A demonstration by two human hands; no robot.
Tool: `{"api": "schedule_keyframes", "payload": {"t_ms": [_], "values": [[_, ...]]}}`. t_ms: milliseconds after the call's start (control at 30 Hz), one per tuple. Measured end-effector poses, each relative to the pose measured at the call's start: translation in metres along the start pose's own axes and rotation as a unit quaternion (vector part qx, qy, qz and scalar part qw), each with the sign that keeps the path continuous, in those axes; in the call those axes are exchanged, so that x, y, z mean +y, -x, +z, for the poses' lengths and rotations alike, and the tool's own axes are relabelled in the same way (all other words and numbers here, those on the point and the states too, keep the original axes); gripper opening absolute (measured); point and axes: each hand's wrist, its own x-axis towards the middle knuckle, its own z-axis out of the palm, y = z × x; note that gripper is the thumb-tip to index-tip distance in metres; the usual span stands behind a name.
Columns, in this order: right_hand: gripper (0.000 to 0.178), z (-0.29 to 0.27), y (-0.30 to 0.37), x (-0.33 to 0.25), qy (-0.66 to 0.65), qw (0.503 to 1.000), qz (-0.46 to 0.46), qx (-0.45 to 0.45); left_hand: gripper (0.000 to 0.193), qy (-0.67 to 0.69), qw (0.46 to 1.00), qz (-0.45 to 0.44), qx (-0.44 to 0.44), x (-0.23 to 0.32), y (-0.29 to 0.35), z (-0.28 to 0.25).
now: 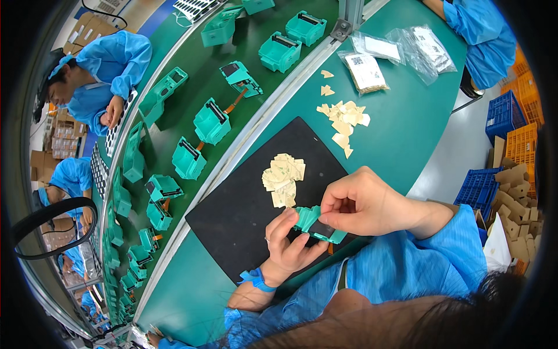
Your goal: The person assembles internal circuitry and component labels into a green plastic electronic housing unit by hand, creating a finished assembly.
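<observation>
My left hand [286, 249] is closed around a small green plastic housing [307, 218] with a dark part in it, held low over a black mat [229, 235]. The fingers of my right hand [367, 203] are pinched together at the housing's upper right edge; whatever is between them is hidden or too small to name. Just beyond the housing lies a pile of cream-coloured backing-paper pieces [283, 175] on the mat. A blue strap [256, 280] circles my left wrist.
Green housings [211, 122], some with orange ribbon cables, line a dark green belt beyond a metal rail [261, 110]. More cream pieces [347, 116] and plastic bags [365, 71] lie on the green table at the far right. Co-workers in blue [116, 58] sit across; crates [504, 113] stand at right.
</observation>
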Motion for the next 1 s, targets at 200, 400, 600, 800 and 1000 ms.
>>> {"api": "schedule_keyframes", "payload": {"t_ms": [200,400,600,800,1000], "values": [[0.009,-0.001,0.000,-0.001,0.009,1.000,0.002,0.006,0.074,0.019,1.000,-0.005,0.021,0.001,-0.003,0.003],[0.009,-0.004,-0.001,0.001,0.024,1.000,-0.003,0.012,0.072,0.030,0.999,-0.008,0.022,-0.001,-0.004,0.007],[0.017,-0.003,0.001,0.009,0.097,0.991,-0.083,0.036,0.071,0.030,0.999,-0.007,0.026,-0.002,-0.006,0.012],[0.048,-0.006,-0.001,0.019,0.320,0.942,-0.073,0.070,0.067,0.057,0.997,-0.012,0.057,-0.009,-0.001,0.020],[0.064,-0.005,-0.006,0.033,0.008,0.994,0.026,-0.105,0.066,0.037,0.999,-0.011,0.015,-0.010,-0.014,0.020]]}}
